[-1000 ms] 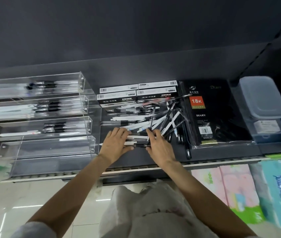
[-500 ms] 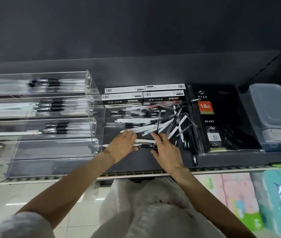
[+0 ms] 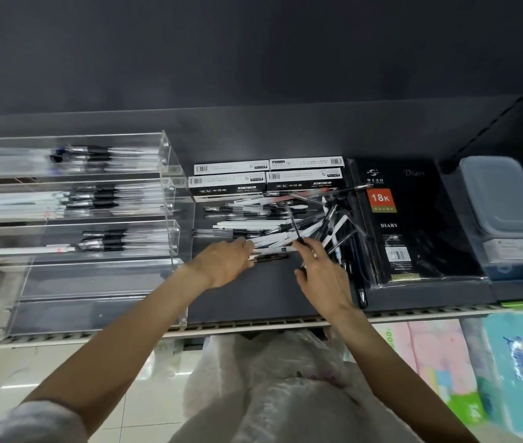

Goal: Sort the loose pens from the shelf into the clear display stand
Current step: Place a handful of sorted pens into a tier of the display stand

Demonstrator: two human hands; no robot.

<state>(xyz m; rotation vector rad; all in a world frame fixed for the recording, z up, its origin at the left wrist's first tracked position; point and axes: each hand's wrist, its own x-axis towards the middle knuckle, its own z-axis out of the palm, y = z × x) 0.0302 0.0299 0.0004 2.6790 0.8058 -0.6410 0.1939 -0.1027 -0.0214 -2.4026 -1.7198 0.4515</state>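
A heap of loose black and white pens (image 3: 273, 215) lies on the dark shelf, right of the clear display stand (image 3: 170, 238). The stand's top three tiers hold pens laid sideways; I see none in the two lowest tiers. My left hand (image 3: 221, 263) is at the heap's near edge, fingers curled over the ends of a white pen (image 3: 274, 250) and a black pen (image 3: 271, 258). My right hand (image 3: 320, 273) pinches a thin black pen (image 3: 292, 222) at its lower end, the pen tilted up over the heap.
Boxes of gel pens (image 3: 231, 183) are stacked behind the heap. A wrapped black diary (image 3: 413, 238) lies to the right, then a lidded plastic container (image 3: 503, 199). The shelf's front edge (image 3: 253, 324) runs below my wrists. Tissue packs (image 3: 439, 353) sit on a lower level.
My right hand has come off the heap and raised one black pen by its end. My left hand stays at the heap's near edge, fingers now curled on two pens.
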